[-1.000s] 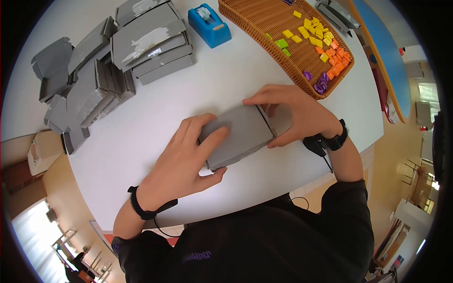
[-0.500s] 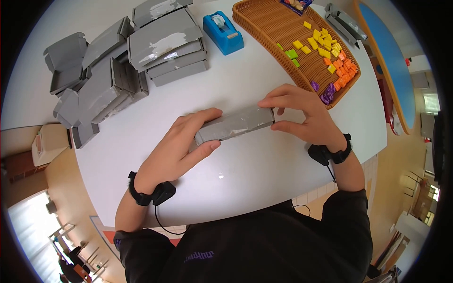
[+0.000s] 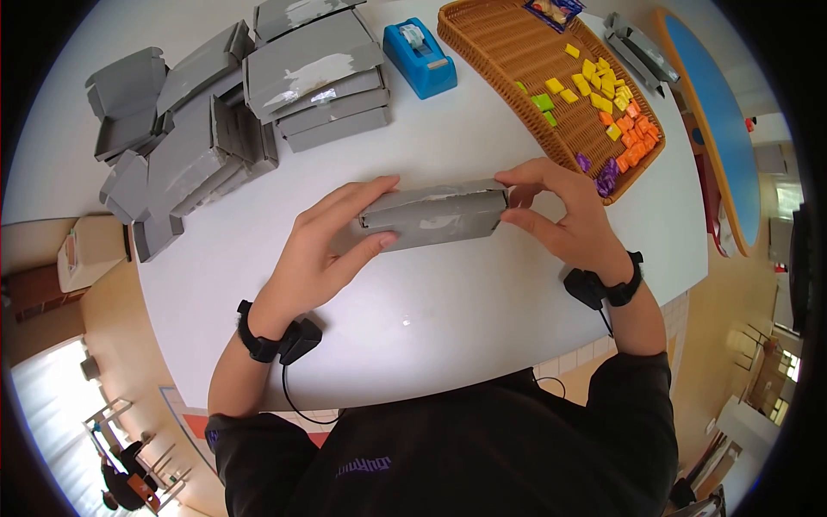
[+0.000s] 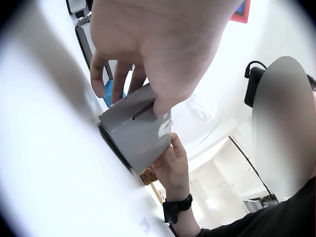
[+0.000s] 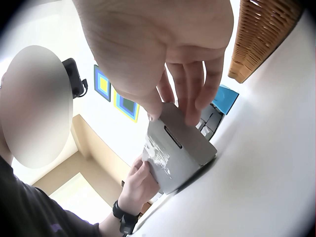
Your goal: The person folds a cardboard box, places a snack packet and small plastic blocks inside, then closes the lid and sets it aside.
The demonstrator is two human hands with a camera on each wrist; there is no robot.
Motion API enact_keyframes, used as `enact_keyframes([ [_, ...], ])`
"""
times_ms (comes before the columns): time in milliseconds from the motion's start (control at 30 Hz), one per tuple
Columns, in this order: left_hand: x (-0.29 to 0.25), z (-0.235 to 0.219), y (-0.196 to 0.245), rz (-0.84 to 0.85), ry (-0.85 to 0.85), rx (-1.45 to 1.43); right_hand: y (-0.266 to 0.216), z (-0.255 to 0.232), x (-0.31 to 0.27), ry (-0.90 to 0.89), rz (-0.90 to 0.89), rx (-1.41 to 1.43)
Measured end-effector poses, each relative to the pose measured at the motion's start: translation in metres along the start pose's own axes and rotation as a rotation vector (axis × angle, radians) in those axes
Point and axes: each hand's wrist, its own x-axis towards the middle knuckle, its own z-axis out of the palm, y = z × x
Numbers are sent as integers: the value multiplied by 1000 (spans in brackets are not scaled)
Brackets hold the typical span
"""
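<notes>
A closed grey cardboard box (image 3: 435,215) with torn, whitish patches is held between both hands over the white table. The left hand (image 3: 323,237) grips its left end, thumb on the near side and fingers on the far side. At the other end the right hand (image 3: 568,215) pinches the box between thumb and fingers. In the left wrist view the box (image 4: 138,131) shows a slotted end under the thumb. A similar slot in the box (image 5: 180,148) appears in the right wrist view, its lower edge close to the table.
Stacked grey boxes (image 3: 314,77) and opened ones (image 3: 125,95) stand at the back left. Beside them is a blue tape dispenser (image 3: 419,60). A wicker basket (image 3: 491,52) at the back right holds yellow, orange, green and purple wrapped pieces.
The box has been tipped from showing its broad face to showing a narrow side, then turned slightly and shifted away from the body. Both hands have kept hold of its ends.
</notes>
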Motion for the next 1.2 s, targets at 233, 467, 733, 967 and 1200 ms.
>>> enact_keyframes([
  [233,-2,0,6,-14,-19,50,1,1,-1,23,-117,-167],
  [467,-2,-1,8,-24,-44,130,-1,0,2,64,-180,-204],
  [733,-2,-1,11,-47,-72,125,2,1,2,10,-228,-240],
  [967,1,-4,23,42,-123,190,-8,-7,5,-79,-148,-144],
  [1200,-3,-1,23,112,-113,125,-6,1,-2,-79,-123,-8],
])
